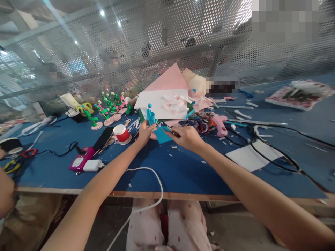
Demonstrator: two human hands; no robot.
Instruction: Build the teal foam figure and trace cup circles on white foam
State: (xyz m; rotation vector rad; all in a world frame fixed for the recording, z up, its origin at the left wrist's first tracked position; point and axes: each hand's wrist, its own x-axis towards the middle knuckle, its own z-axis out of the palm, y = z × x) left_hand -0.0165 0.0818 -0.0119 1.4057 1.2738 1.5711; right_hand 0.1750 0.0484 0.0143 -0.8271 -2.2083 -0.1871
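Observation:
My left hand [145, 134] is closed at the lower part of a small blue curled-paper figure [150, 117], its fingertips beside a blue paper square [162, 135]. Part of a pink disc shows below those fingers; whether it joins the figure I cannot tell. My right hand [187, 137] is closed around a slim dark tool [169, 131], whose tip reaches over the blue square. The fingers hide most of that tool, so its kind is unclear. Behind both hands lie white and pink sheets [159, 101] in a loose stack.
Several green and pink paper figures [104, 113] on pink discs stand back left. A red-and-white cup [121, 134], a phone [104, 137] and a purple power strip [82, 160] lie left. Rightward are a pink glue gun [220, 124] and black cables [272, 162]. Another person's arm [5, 190] shows far left.

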